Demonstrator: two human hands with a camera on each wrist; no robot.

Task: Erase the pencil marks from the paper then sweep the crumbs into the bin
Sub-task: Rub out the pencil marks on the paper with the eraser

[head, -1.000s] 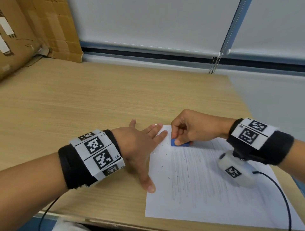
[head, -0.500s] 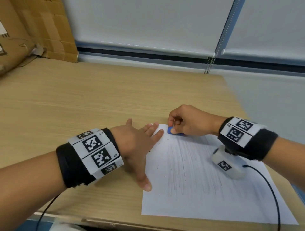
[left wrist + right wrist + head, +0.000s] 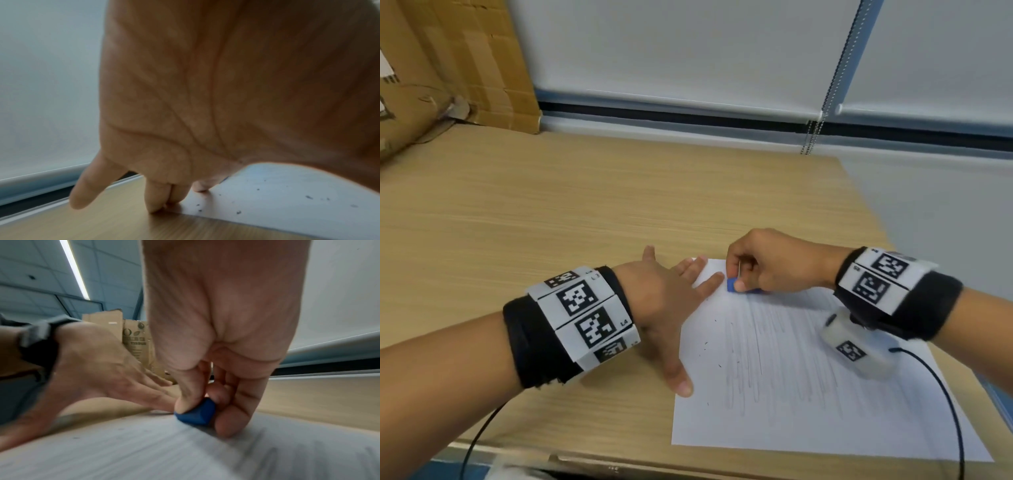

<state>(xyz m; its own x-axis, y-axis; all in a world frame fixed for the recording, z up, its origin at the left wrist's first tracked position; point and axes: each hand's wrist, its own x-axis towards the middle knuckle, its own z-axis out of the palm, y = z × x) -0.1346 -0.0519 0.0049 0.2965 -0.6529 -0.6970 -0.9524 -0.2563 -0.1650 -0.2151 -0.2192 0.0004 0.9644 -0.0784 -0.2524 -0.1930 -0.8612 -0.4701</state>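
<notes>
We are only beginning: our right hand is pinching the blue eraser at the far-left corner of the paper, near the surface's right edge, our flat left hand is steadying it, most pencil marks and crumbs are remaining.

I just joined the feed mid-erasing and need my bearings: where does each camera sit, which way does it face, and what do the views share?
Head: worn on the head, looking forward and down at the table; both forearms show, the left hand flat on the paper, the right hand pinching the blue eraser.
Left wrist: under the left wrist, looking along the palm to the fingers; crumbs lie on the paper.
Right wrist: under the right wrist, looking along the palm at the eraser and the cardboard box.
Shared: all see the paper; head and right wrist see the eraser and both hands.
</notes>
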